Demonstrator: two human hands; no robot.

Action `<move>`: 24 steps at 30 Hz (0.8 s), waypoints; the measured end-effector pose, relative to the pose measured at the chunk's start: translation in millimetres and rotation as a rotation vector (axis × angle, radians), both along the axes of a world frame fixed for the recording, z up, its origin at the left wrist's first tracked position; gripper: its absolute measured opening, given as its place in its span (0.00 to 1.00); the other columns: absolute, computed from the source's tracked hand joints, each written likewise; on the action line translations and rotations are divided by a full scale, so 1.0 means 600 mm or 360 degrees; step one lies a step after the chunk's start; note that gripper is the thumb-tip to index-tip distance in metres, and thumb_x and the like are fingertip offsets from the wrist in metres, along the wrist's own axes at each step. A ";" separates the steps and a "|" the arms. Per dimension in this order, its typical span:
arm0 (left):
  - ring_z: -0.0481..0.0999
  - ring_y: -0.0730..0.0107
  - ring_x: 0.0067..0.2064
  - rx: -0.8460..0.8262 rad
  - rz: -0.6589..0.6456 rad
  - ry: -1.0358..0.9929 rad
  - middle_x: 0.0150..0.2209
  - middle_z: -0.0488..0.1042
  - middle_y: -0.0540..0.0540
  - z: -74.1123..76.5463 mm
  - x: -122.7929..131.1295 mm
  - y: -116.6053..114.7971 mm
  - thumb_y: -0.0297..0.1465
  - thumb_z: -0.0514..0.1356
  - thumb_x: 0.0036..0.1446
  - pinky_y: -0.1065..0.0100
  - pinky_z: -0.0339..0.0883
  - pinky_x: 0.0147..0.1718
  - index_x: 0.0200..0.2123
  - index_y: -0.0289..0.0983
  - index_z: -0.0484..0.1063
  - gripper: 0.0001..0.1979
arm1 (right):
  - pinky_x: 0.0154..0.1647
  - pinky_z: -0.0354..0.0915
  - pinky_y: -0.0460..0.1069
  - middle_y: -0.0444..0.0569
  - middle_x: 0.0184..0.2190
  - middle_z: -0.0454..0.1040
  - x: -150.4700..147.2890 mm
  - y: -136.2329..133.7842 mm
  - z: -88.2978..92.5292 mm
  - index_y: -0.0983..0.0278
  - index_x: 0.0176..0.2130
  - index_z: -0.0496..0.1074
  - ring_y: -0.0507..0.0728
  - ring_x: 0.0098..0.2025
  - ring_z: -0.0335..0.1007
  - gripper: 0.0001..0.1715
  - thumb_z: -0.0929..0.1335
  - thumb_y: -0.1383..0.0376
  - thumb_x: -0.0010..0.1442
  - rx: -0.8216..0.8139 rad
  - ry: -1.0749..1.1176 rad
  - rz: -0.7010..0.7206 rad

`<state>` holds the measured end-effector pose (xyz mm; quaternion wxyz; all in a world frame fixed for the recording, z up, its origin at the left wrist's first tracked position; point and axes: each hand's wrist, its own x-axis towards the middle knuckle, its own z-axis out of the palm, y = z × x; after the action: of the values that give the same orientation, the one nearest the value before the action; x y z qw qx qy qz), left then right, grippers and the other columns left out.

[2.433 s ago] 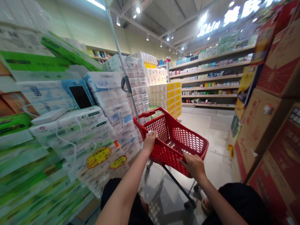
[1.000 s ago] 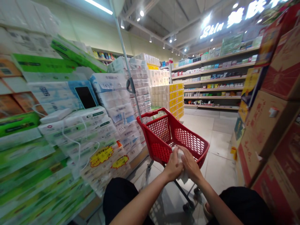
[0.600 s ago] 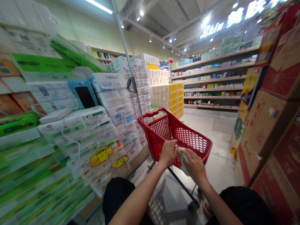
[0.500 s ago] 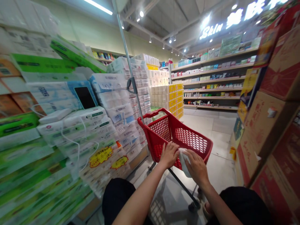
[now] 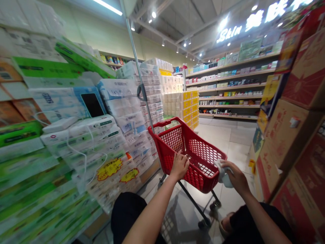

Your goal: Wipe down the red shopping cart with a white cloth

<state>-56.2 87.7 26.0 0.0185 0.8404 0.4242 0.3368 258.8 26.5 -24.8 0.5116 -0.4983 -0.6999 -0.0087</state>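
A small red plastic shopping cart stands on the tiled floor in front of me, its basket holding nothing I can see. My left hand grips the near rim of the basket at its left corner, fingers curled over the edge. My right hand holds a crumpled white cloth against the basket's right corner rim, fingers closed on it. My knees in dark trousers show at the bottom of the view.
Stacked packs of tissue and toilet paper fill the left side, with a dark phone and a white cable lying on them. Cardboard boxes are piled on the right. A metal pole rises behind the cart. Stocked shelves line the far aisle.
My right hand has carried the white cloth from the near rim to the cart's right corner. My left hand stayed on the near rim, and the cart swung slightly.
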 end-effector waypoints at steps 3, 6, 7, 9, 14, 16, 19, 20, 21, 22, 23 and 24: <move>0.47 0.58 0.70 0.0019 0.0045 -0.0004 0.46 0.67 0.46 -0.004 -0.021 0.004 0.32 0.50 0.66 0.46 0.41 0.67 0.40 0.39 0.68 0.07 | 0.59 0.59 0.57 0.47 0.51 0.73 0.009 0.037 0.012 0.57 0.41 0.72 0.59 0.56 0.66 0.15 0.59 0.66 0.58 -0.0102 -0.0077 0.0032; 0.47 0.57 0.69 0.0015 0.0074 0.0029 0.46 0.67 0.45 -0.004 -0.037 0.012 0.34 0.51 0.65 0.47 0.43 0.67 0.38 0.39 0.67 0.08 | 0.58 0.59 0.57 0.47 0.49 0.74 -0.004 0.056 0.023 0.58 0.41 0.72 0.59 0.54 0.66 0.17 0.59 0.67 0.57 -0.0101 -0.0114 -0.0082; 0.48 0.57 0.69 0.0016 0.0091 0.0039 0.46 0.67 0.45 -0.004 -0.041 0.016 0.35 0.51 0.65 0.47 0.43 0.67 0.38 0.38 0.67 0.08 | 0.57 0.59 0.57 0.47 0.48 0.74 -0.014 0.056 0.027 0.58 0.41 0.72 0.59 0.53 0.66 0.16 0.59 0.67 0.57 -0.0085 -0.0136 -0.0129; 0.47 0.55 0.69 0.0020 0.0155 0.0056 0.48 0.68 0.43 -0.002 -0.045 0.022 0.38 0.52 0.65 0.46 0.43 0.67 0.39 0.38 0.67 0.10 | 0.57 0.57 0.58 0.47 0.46 0.75 -0.046 0.045 0.033 0.58 0.39 0.72 0.60 0.52 0.65 0.15 0.59 0.66 0.59 -0.0050 -0.0201 -0.0218; 0.45 0.50 0.69 -0.0072 0.0402 0.0174 0.50 0.69 0.39 0.015 -0.043 0.024 0.45 0.55 0.61 0.47 0.41 0.67 0.37 0.37 0.70 0.17 | 0.55 0.55 0.57 0.47 0.42 0.74 -0.183 -0.022 0.044 0.58 0.39 0.73 0.61 0.50 0.62 0.11 0.61 0.61 0.64 -0.0002 -0.0371 -0.0343; 0.47 0.50 0.69 -0.0128 0.0444 0.0243 0.50 0.71 0.39 0.025 -0.030 0.013 0.44 0.55 0.61 0.49 0.40 0.67 0.36 0.37 0.71 0.16 | 0.55 0.55 0.58 0.48 0.43 0.74 -0.238 -0.045 0.045 0.57 0.42 0.73 0.61 0.50 0.62 0.12 0.61 0.62 0.65 0.0018 -0.0440 -0.0303; 0.63 0.56 0.62 -0.0211 0.0321 0.0301 0.47 0.75 0.42 0.036 0.008 -0.019 0.43 0.48 0.66 0.52 0.47 0.64 0.40 0.39 0.71 0.17 | 0.56 0.57 0.58 0.50 0.45 0.74 -0.284 -0.061 0.042 0.59 0.47 0.72 0.62 0.51 0.63 0.14 0.61 0.63 0.66 0.0062 -0.0536 -0.0204; 0.70 0.59 0.56 -0.0270 0.0278 0.0295 0.45 0.76 0.44 0.037 0.021 -0.033 0.44 0.43 0.68 0.53 0.53 0.61 0.42 0.40 0.70 0.20 | 0.55 0.58 0.58 0.51 0.45 0.74 -0.287 -0.062 0.040 0.60 0.48 0.72 0.62 0.51 0.64 0.14 0.62 0.63 0.66 0.0080 -0.0557 -0.0164; 0.74 0.61 0.50 -0.0356 0.0275 0.0286 0.43 0.77 0.45 0.037 0.033 -0.046 0.44 0.39 0.69 0.55 0.60 0.56 0.45 0.41 0.69 0.22 | 0.55 0.59 0.57 0.52 0.46 0.74 -0.284 -0.062 0.038 0.61 0.49 0.71 0.61 0.51 0.65 0.15 0.62 0.63 0.66 0.0093 -0.0581 -0.0116; 0.76 0.61 0.45 -0.0430 0.0295 0.0283 0.41 0.77 0.46 0.037 0.041 -0.060 0.45 0.35 0.70 0.57 0.64 0.51 0.49 0.43 0.67 0.25 | 0.54 0.60 0.56 0.52 0.47 0.74 -0.276 -0.060 0.037 0.62 0.49 0.71 0.61 0.51 0.65 0.15 0.62 0.62 0.66 0.0099 -0.0612 -0.0062; 0.78 0.60 0.42 -0.0477 0.0323 0.0295 0.42 0.77 0.45 0.036 0.045 -0.072 0.47 0.33 0.69 0.58 0.66 0.46 0.52 0.43 0.65 0.27 | 0.54 0.61 0.56 0.52 0.48 0.74 -0.263 -0.058 0.036 0.61 0.49 0.71 0.61 0.51 0.66 0.14 0.62 0.62 0.66 0.0097 -0.0647 -0.0010; 0.78 0.59 0.41 -0.0492 0.0343 0.0326 0.43 0.77 0.44 0.035 0.045 -0.082 0.49 0.33 0.68 0.59 0.67 0.43 0.55 0.43 0.63 0.28 | 0.54 0.61 0.56 0.51 0.48 0.74 -0.246 -0.054 0.036 0.61 0.49 0.71 0.60 0.51 0.66 0.14 0.62 0.62 0.66 0.0087 -0.0684 0.0033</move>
<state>-29.1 38.2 47.3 0.0679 0.8072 0.5578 0.1806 111.3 -6.0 -3.0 0.3641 -0.4635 -0.7976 -0.1284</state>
